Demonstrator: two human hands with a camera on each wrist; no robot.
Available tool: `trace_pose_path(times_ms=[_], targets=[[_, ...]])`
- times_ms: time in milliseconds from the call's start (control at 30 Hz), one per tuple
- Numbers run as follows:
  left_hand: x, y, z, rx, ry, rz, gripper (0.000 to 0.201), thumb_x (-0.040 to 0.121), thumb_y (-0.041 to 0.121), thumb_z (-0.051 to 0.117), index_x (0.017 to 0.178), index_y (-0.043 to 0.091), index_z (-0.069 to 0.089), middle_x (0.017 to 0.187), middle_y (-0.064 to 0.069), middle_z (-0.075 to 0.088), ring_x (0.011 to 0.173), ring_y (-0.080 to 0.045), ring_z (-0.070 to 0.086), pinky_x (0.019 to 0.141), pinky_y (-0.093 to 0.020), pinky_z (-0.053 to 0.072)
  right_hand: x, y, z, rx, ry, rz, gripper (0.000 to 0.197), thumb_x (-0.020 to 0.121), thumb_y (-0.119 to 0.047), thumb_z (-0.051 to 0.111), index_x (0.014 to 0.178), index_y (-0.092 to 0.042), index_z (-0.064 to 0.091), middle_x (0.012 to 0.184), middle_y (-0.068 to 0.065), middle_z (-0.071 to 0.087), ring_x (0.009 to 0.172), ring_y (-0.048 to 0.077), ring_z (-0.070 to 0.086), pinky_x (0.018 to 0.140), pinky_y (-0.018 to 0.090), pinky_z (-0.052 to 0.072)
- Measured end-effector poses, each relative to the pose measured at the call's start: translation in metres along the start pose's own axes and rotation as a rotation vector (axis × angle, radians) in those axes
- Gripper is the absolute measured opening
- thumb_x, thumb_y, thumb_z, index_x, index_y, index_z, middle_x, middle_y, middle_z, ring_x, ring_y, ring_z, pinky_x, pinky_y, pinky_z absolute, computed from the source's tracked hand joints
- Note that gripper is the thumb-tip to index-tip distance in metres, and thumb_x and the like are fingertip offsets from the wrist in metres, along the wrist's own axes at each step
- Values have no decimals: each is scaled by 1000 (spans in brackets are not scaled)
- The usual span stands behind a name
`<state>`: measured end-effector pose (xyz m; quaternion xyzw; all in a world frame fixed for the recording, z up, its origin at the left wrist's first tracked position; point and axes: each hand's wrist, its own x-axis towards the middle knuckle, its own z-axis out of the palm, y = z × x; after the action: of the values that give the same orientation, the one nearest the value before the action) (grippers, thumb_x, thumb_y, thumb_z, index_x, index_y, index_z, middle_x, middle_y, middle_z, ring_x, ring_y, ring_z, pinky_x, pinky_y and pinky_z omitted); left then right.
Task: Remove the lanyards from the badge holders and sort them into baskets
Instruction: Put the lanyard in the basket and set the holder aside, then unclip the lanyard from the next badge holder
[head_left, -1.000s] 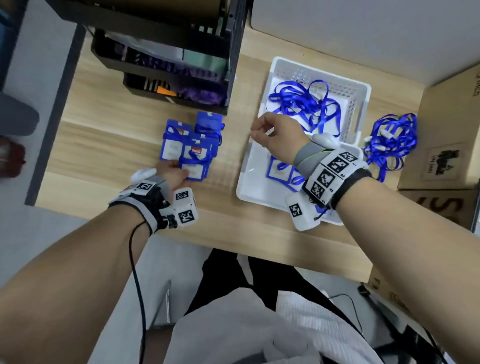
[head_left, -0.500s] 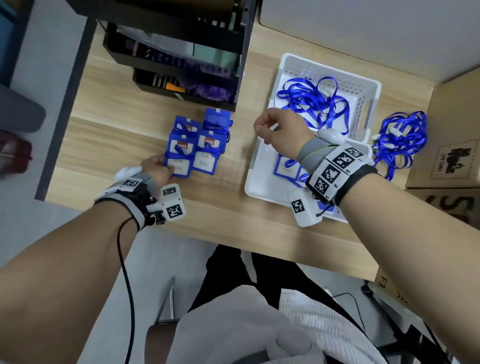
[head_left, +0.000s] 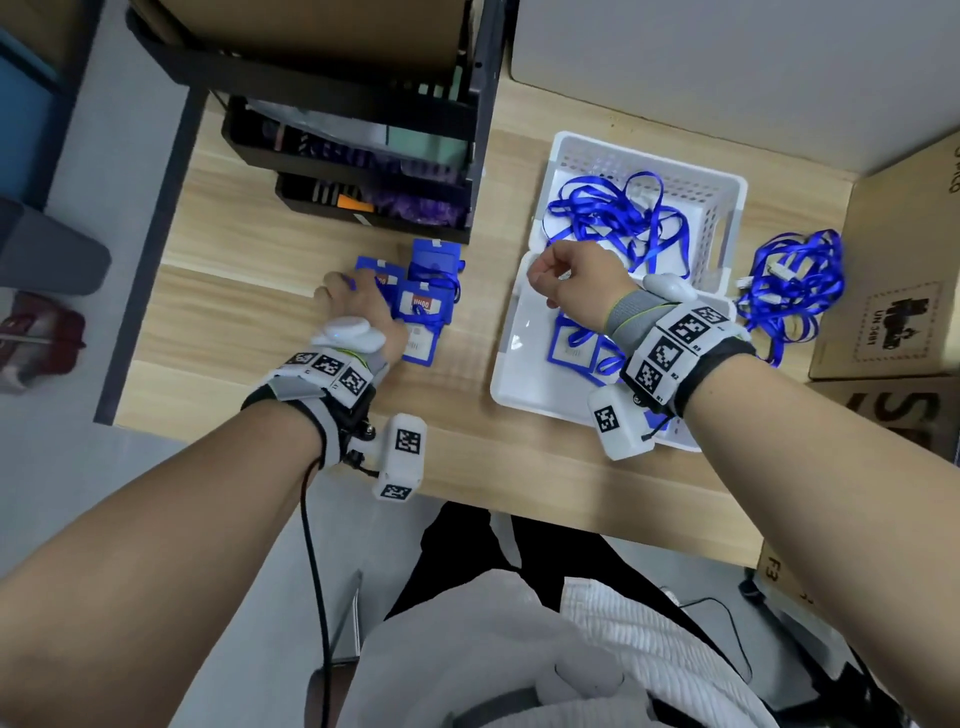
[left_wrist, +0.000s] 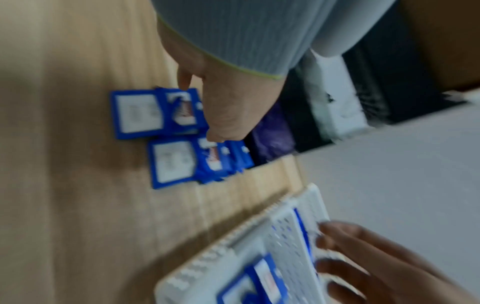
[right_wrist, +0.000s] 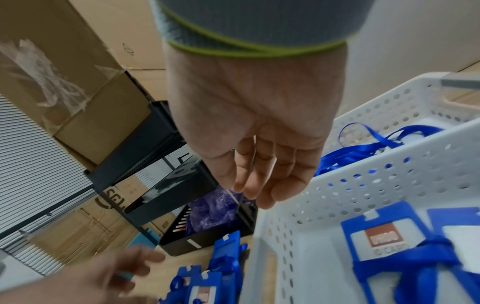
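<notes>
A stack of blue badge holders (head_left: 423, 306) with blue lanyards still on them lies on the wooden table. My left hand (head_left: 353, 301) reaches over its left side, fingers spread and touching the holders (left_wrist: 171, 160). My right hand (head_left: 561, 280) hovers above the near white basket (head_left: 519, 374) with its fingers loosely curled and nothing held (right_wrist: 254, 181). This basket holds a few blue badge holders (head_left: 571, 353). Behind it, the far white basket (head_left: 727, 228) contains loose blue lanyards (head_left: 618, 213).
A tangled pile of blue lanyards (head_left: 795, 291) lies on the table right of the baskets. A black shelf rack (head_left: 363, 156) stands at the back left, just behind the stack. Cardboard boxes (head_left: 893, 270) crowd the right edge.
My left hand has moved forward from the stack's near edge onto the holders, its fingers now spread. The right hand stays over the near basket.
</notes>
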<state>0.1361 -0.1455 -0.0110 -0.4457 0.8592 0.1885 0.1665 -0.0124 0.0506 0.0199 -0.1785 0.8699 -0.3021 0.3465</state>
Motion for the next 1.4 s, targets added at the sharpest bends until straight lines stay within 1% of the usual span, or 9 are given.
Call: trace_pose_path(times_ms=[200,267,367,533,733,967,1100,1267,1400], targets=[[-17,66,-15,-18,-30,452,26,89,16,57,116,16,56,123,-10,50,116,-28,44,80,-35,40,-10,27,-22,-28,38,107,14,88,-17,56,94,-14,69,95,4,71,91,25,67,85,39,56],[-23,87,-12,-24,-46,558,18,90,16,55,107,19,58,115,-5,54,107,-25,50,71,-34,40,-12,41,-27,-71,61,155,17,88,-18,55,93,-11,70,93,7,72,90,26,67,85,39,56],[-34,114,0,-9,-141,646,12,91,19,56,102,21,60,106,0,61,98,-22,56,74,-36,49,-16,68,-28,-117,76,245,18,89,-21,57,93,-9,69,92,11,73,86,26,67,77,32,54],[-41,129,27,64,-312,664,16,92,20,57,107,22,62,105,1,67,94,-24,62,79,-37,53,-14,97,-16,-210,-8,354,40,86,-27,66,122,-11,57,115,9,63,104,28,60,83,31,49],[-37,132,48,147,-400,660,27,94,20,56,120,23,62,114,1,69,103,-23,63,85,-35,52,7,103,4,-42,60,427,54,83,-31,71,128,-14,46,107,7,64,91,25,65,80,40,59],[-31,135,47,200,-436,640,29,93,24,59,121,21,64,112,-2,69,102,-26,64,85,-35,52,22,105,11,40,32,435,33,82,-31,73,111,-22,60,102,4,66,81,18,66,70,31,58],[-33,137,43,273,-526,670,37,94,24,54,130,29,60,115,-4,67,105,-27,62,81,-33,50,22,99,17,80,-34,385,29,83,-34,73,106,-18,67,99,2,69,85,19,65,75,31,55],[-37,137,44,303,-494,639,30,94,13,52,119,22,67,112,-6,67,105,-26,61,84,-35,52,21,87,27,22,-80,341,13,81,-29,75,86,-17,73,78,-6,68,73,11,61,52,19,42],[-34,128,40,159,-476,597,31,90,2,52,114,16,66,110,-3,67,104,-24,61,84,-33,50,12,88,39,72,-110,334,31,78,-33,76,99,-22,58,91,-2,65,76,17,64,68,30,54]])
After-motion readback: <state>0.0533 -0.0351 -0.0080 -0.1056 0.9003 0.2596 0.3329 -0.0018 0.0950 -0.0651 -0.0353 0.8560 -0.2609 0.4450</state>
